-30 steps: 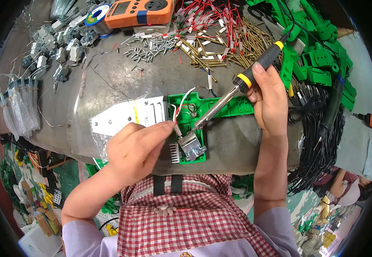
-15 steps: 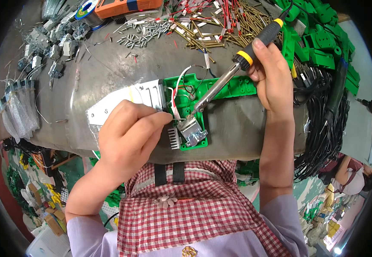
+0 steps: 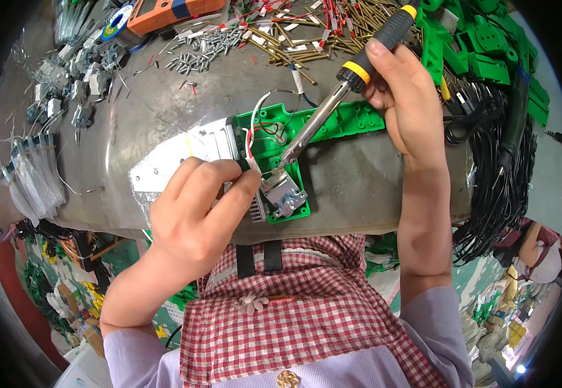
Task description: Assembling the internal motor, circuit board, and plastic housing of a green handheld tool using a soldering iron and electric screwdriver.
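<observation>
My right hand grips a soldering iron by its black handle with yellow rings. The iron slants down to the left, its tip at a small silver metal box in a green plastic housing. My left hand is closed in a pinch at the left of this box. Its fingertips close on a wire there, mostly hidden by the fingers. Red and white wires loop up out of the housing beside them. A flat silver metal plate extends left from the housing, partly under my left hand.
Loose screws, long brass-coloured rods and a solder spool lie at the back. Small grey parts and wrapped bundles are at left. Green housings and black cables crowd the right side.
My left fingertips have shifted slightly up and left, closer to the white wire. The iron's handle has moved a little left and up, with its tip still at the metal box.
</observation>
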A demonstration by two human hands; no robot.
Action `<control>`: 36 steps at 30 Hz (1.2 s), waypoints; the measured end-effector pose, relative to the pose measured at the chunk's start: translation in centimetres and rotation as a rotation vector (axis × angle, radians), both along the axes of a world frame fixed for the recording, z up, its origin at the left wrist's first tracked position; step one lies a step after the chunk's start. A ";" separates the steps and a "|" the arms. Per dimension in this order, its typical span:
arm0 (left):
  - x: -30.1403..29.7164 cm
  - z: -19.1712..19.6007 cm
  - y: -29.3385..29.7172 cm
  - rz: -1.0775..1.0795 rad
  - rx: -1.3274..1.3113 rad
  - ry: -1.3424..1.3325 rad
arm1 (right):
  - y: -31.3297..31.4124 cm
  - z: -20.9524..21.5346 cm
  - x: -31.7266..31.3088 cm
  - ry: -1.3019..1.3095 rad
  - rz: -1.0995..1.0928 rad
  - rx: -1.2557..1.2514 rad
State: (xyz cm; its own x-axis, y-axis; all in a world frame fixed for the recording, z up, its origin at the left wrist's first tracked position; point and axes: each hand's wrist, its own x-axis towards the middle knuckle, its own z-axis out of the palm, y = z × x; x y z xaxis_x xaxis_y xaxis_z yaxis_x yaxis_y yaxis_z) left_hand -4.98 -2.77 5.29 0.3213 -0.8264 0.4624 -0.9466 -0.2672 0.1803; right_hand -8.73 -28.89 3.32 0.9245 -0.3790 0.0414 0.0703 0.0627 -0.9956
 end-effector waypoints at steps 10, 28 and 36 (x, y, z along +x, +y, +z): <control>-0.2 0.7 -0.4 -0.028 0.068 -0.039 | 0.1 0.1 -0.1 0.008 0.001 -0.012; 3.0 5.7 -5.9 0.264 -0.318 1.849 | 0.4 0.4 -0.1 0.031 -0.037 -0.009; 6.5 4.5 -7.2 0.262 0.001 1.834 | 0.4 0.7 -0.1 0.064 -0.036 -0.001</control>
